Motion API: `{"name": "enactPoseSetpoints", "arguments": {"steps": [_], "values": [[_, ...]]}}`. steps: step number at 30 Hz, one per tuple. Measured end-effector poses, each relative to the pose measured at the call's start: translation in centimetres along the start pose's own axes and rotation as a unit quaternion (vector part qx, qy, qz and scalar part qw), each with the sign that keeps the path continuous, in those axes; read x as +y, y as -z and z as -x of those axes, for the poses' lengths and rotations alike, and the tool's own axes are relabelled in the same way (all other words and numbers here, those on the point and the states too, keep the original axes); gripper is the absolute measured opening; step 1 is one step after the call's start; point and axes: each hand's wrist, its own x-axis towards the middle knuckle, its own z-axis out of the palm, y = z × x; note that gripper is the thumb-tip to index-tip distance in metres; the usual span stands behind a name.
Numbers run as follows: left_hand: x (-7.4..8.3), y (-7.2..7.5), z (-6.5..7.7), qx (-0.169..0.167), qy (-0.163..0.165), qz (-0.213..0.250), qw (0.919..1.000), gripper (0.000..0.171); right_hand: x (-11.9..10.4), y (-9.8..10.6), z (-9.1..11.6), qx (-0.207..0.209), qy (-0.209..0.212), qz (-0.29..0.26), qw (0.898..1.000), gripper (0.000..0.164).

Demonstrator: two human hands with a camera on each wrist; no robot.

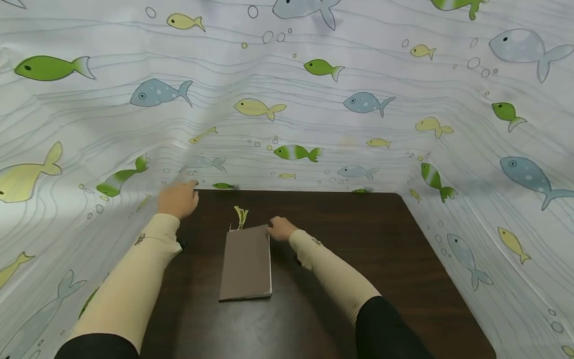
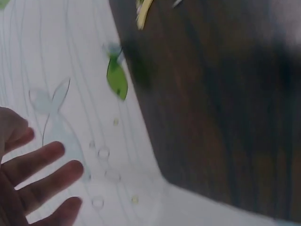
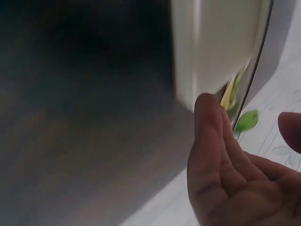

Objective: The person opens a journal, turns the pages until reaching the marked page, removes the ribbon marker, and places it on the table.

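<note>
A grey-brown notebook (image 1: 246, 262) lies flat on the dark table, with a yellow-green ribbon tassel (image 1: 241, 217) sticking out past its far edge. My right hand (image 1: 281, 229) is at its far right corner. In the right wrist view, the fingertips (image 3: 207, 106) of that right hand are right at the corner of the notebook (image 3: 221, 42), and the thumb stands well apart. My left hand (image 1: 178, 199) is over the table's far left corner, away from the notebook. Its fingers (image 2: 47, 188) are spread and hold nothing in the left wrist view.
The dark wooden table (image 1: 358, 239) has rounded corners. A white cloth (image 1: 287, 129) printed with green, yellow and blue fish rises behind it and along both sides.
</note>
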Motion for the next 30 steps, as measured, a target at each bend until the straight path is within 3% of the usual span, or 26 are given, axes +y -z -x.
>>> {"name": "enactPoseSetpoints", "arguments": {"steps": [4,7,11,13,16,19,22,24,27,30], "values": [[2.0,-2.3,1.5,0.002,-0.021,0.002,0.9998,0.030,-0.4,-0.8,1.0,-0.036,0.020,-0.083,0.996,0.050],[4.1,-3.9,3.4,0.016,-0.043,0.011,0.9989,0.030,-1.1,-1.3,1.6,-0.028,0.027,-0.179,0.983,0.053],[7.7,-4.6,6.8,-0.010,-0.021,0.092,0.9955,0.053,-2.7,-2.1,2.7,-0.024,0.068,-0.290,0.954,0.055],[9.4,-4.6,8.6,-0.038,-0.004,0.135,0.9901,0.067,-3.5,-2.6,3.3,-0.036,0.107,-0.296,0.949,0.052],[11.2,-4.7,10.8,-0.076,0.010,0.159,0.9843,0.076,-4.3,-3.7,4.0,-0.034,0.172,-0.257,0.950,0.047],[11.3,-4.6,12.1,-0.079,0.018,0.142,0.9865,0.074,-4.3,-5.5,4.2,-0.017,0.221,-0.216,0.951,0.044],[10.0,-4.4,12.8,-0.062,0.016,0.142,0.9879,0.068,-3.7,-7.2,4.6,0.006,0.238,-0.149,0.960,0.042],[8.7,-4.3,13.1,-0.056,0.003,0.143,0.9881,0.061,-2.9,-8.3,4.9,0.020,0.235,-0.072,0.969,0.042],[6.4,-4.3,13.9,-0.073,-0.005,0.148,0.9862,0.051,-1.0,-9.5,5.6,0.030,0.212,0.056,0.975,0.048],[4.1,-4.7,15.0,-0.110,0.001,0.180,0.9774,0.052,1.3,-10.3,6.5,0.021,0.180,0.133,0.975,0.063]]}}
